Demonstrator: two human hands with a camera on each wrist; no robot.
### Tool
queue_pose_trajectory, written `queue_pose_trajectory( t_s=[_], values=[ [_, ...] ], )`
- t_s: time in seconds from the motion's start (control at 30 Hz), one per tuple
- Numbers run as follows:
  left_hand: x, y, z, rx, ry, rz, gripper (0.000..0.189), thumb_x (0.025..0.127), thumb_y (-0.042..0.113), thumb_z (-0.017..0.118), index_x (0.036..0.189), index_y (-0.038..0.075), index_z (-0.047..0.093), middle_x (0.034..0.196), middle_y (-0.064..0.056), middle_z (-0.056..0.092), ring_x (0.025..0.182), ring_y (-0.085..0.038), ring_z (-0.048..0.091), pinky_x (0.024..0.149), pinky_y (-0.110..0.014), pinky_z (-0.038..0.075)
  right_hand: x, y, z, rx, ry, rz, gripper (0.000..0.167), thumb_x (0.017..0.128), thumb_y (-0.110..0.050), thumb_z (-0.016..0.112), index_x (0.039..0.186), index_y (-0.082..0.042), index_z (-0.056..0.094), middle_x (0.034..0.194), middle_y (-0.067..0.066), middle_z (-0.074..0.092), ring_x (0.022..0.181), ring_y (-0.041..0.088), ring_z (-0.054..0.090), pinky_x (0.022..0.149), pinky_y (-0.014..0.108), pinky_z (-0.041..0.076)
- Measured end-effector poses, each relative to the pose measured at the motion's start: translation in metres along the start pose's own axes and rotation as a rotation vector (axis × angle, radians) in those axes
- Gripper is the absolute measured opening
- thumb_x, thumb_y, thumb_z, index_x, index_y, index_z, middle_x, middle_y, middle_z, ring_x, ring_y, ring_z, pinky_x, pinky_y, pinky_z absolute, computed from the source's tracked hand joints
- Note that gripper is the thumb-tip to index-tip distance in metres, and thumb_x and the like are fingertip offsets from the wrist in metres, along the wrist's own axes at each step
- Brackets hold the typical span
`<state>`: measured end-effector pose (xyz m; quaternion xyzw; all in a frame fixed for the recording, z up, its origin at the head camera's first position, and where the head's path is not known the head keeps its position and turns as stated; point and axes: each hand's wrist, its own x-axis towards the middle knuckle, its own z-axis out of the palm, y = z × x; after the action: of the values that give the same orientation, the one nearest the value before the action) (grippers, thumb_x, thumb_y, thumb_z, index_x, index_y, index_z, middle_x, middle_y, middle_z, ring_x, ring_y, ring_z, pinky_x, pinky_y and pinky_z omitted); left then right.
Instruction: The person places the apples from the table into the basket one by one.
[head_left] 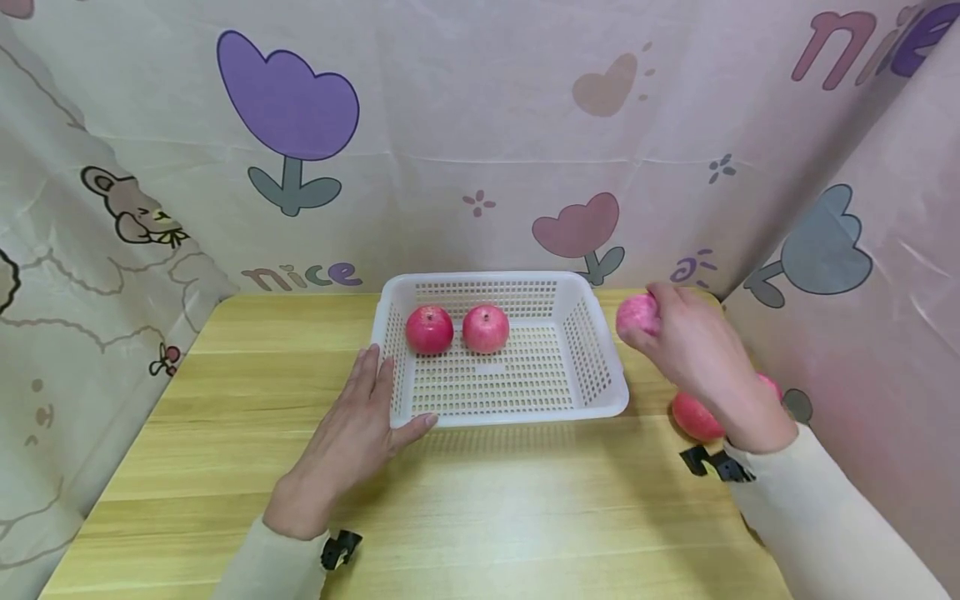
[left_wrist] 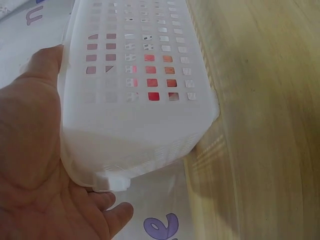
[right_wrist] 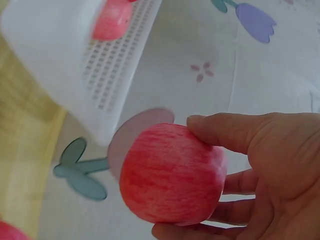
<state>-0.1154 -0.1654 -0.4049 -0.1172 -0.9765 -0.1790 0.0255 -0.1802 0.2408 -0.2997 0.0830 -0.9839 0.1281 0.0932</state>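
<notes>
A white perforated plastic basket (head_left: 495, 421) stands on the wooden table, with two red apples (head_left: 430, 330) (head_left: 486, 328) side by side in its left half. My left hand (head_left: 348, 437) rests on the basket's near left corner, fingers stretched along the left rim and thumb on the front rim. To the right of the basket, my right hand (head_left: 693, 342) holds a pinkish-red apple (right_wrist: 172, 172) up between thumb and fingers. Below the right wrist, another red apple (head_left: 697, 417) lies on the table, and a further apple (head_left: 770, 387) is partly hidden behind the forearm.
Printed cloth (head_left: 450, 167) hangs behind the wooden table (head_left: 247, 375) and along both its sides. The right forearm and sleeve (head_left: 832, 517) cover part of the table's right edge. Black bands (head_left: 341, 550) sit at both wrists.
</notes>
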Motion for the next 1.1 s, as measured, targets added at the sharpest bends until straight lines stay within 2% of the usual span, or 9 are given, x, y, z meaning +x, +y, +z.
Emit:
queue_pose_trajectory(
  t_s=[0.1,0.23,0.3,0.5,0.63,0.8,0.97,1.1],
  values=[
    [0.0,0.0,0.0,0.0,-0.002,-0.003,0.116,0.095,0.081,0.049,0.165,-0.007,0.02,0.174,-0.029,0.004,0.162,-0.047,0.009,0.124,-0.062,0.028,0.02,-0.016,-0.004,0.009,-0.011,-0.035,0.05,0.097,-0.035,0.069,0.131,0.0,0.058,0.109,0.021,0.063,0.096,0.04,0.06,0.081,0.056,0.053],
    [0.0,0.0,-0.001,0.004,0.002,-0.003,0.115,0.095,0.079,0.053,0.164,-0.008,0.021,0.174,-0.03,0.004,0.162,-0.048,0.01,0.122,-0.063,0.031,0.052,-0.035,0.004,0.039,-0.08,-0.069,0.052,0.096,-0.034,0.072,0.135,-0.002,0.056,0.113,0.019,0.064,0.101,0.038,0.061,0.085,0.054,0.053],
    [0.0,0.0,0.0,0.006,0.005,-0.001,0.115,0.095,0.078,0.054,0.164,-0.008,0.021,0.174,-0.03,0.004,0.161,-0.048,0.011,0.122,-0.063,0.032,0.066,-0.042,0.014,0.046,-0.119,-0.099,0.058,0.096,-0.032,0.074,0.14,-0.002,0.054,0.118,0.019,0.064,0.108,0.038,0.061,0.092,0.055,0.054],
    [0.0,0.0,0.0,0.001,0.013,0.005,0.114,0.095,0.077,0.055,0.164,-0.009,0.022,0.174,-0.031,0.006,0.161,-0.049,0.012,0.122,-0.063,0.031,0.095,-0.054,0.047,0.011,-0.255,-0.175,0.07,0.092,-0.028,0.077,0.148,0.004,0.049,0.132,0.024,0.064,0.119,0.038,0.062,0.104,0.054,0.053],
    [-0.001,0.0,0.001,-0.01,0.007,-0.004,0.116,0.095,0.079,0.053,0.164,-0.007,0.021,0.174,-0.03,0.005,0.161,-0.048,0.011,0.122,-0.063,0.031,0.106,-0.056,0.065,-0.015,-0.35,-0.18,0.072,0.092,-0.025,0.076,0.152,0.005,0.047,0.137,0.024,0.063,0.119,0.036,0.062,0.106,0.053,0.053],
    [-0.003,0.0,0.001,-0.014,0.002,-0.011,0.117,0.094,0.081,0.051,0.165,-0.007,0.02,0.174,-0.03,0.003,0.162,-0.048,0.009,0.123,-0.063,0.03,0.114,-0.057,0.081,-0.035,-0.425,-0.189,0.072,0.09,-0.024,0.079,0.15,0.003,0.049,0.135,0.021,0.065,0.118,0.034,0.064,0.105,0.051,0.054],
    [-0.004,0.0,0.001,-0.014,0.008,-0.014,0.116,0.095,0.08,0.051,0.164,-0.007,0.021,0.174,-0.029,0.004,0.162,-0.047,0.009,0.124,-0.062,0.028,0.118,-0.06,0.091,-0.048,-0.497,-0.168,0.078,0.091,-0.027,0.081,0.154,0.003,0.045,0.137,0.02,0.065,0.118,0.031,0.064,0.105,0.048,0.056],
    [-0.003,0.0,0.0,-0.023,0.019,-0.003,0.114,0.095,0.078,0.055,0.164,-0.007,0.022,0.174,-0.029,0.006,0.162,-0.047,0.01,0.124,-0.062,0.029,0.121,-0.061,0.093,-0.109,-0.528,-0.174,0.082,0.093,-0.03,0.08,0.156,0.005,0.041,0.143,0.022,0.063,0.123,0.031,0.063,0.11,0.048,0.053]
  ],
)
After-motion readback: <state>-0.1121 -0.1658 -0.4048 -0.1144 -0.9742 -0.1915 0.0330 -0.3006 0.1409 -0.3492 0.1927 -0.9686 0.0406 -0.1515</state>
